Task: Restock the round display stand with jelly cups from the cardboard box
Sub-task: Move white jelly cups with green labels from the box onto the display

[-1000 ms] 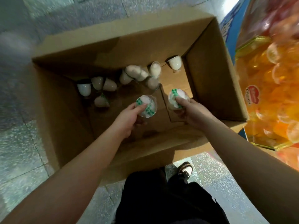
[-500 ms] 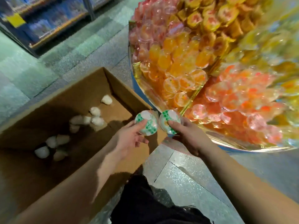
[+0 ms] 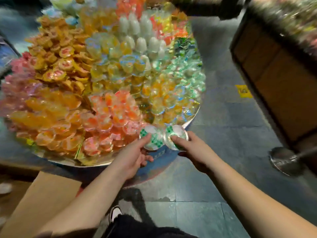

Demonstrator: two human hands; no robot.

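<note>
My left hand point(image 3: 133, 158) grips a jelly cup point(image 3: 151, 137) with a green-and-white lid, thumb across the lid. Beside it my right hand point(image 3: 195, 152) grips a second green-lidded jelly cup point(image 3: 176, 136) the same way. Both cups hover at the near edge of the round display stand point(image 3: 89, 164), which is heaped with orange, pink, yellow, green and white jelly cups. A corner of the cardboard box point(image 3: 46, 194) shows at the lower left, with a white cup point(image 3: 5, 188) inside at the frame edge.
A dark wooden counter point(image 3: 274, 79) stands at the right with a metal post base point(image 3: 284, 160) on the grey tiled floor before it. My shoe point(image 3: 115, 212) and dark trousers are below, between box and stand.
The view swung from the box up to the display stand. Both hands lifted a green-lidded cup each out of the box and carried them to the stand's near edge.
</note>
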